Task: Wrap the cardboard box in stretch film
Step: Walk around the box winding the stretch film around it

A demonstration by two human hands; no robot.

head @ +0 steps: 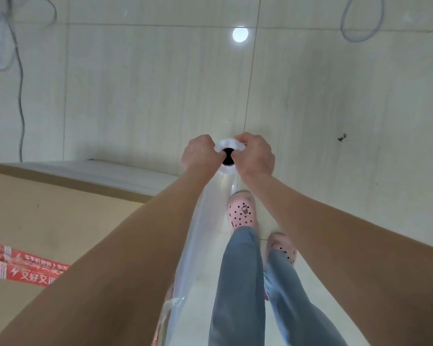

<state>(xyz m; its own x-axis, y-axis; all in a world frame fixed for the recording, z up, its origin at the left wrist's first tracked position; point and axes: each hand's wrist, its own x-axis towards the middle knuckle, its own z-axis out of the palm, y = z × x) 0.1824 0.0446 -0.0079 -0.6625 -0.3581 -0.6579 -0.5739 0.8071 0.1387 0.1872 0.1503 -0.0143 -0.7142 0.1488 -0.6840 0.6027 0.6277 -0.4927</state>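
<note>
A large brown cardboard box [60,216] with red printed tape fills the lower left. Stretch film covers its far side and runs as a clear sheet [193,245] along its right side, up to the roll. The roll of stretch film [227,156] stands upright in front of me, seen from above with its dark core hole showing. My left hand [201,153] grips the roll's top rim on the left. My right hand [255,154] grips the rim on the right. Both arms reach forward over the box's right edge.
The floor is pale tile [148,96]. Grey cables [20,101] trail at the far left and a hose loop [360,23] lies at the top right. My feet in pink perforated clogs [241,211] stand right of the box.
</note>
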